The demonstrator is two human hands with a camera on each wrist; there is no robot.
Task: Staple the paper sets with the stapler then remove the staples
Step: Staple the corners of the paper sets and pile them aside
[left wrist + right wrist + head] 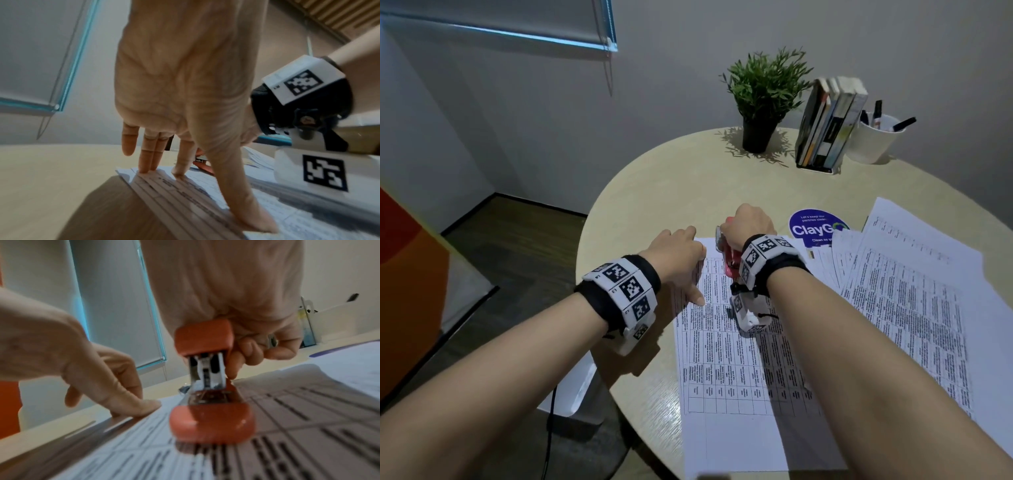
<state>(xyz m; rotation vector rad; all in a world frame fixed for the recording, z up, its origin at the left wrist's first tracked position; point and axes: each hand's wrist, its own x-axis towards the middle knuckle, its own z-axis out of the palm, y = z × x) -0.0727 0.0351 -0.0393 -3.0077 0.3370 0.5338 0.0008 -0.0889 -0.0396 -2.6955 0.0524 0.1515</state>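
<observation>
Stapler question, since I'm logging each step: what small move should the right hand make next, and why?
Probably squeeze the stapler shut. The right hand already grips it at the far edge of the paper set, its two halves stand apart, and the left hand presses the sheets flat.

A round pale table (654, 178) stands by grey walls (517, 120), a blind (524, 20) and perhaps wooden flooring (517, 240).
</observation>
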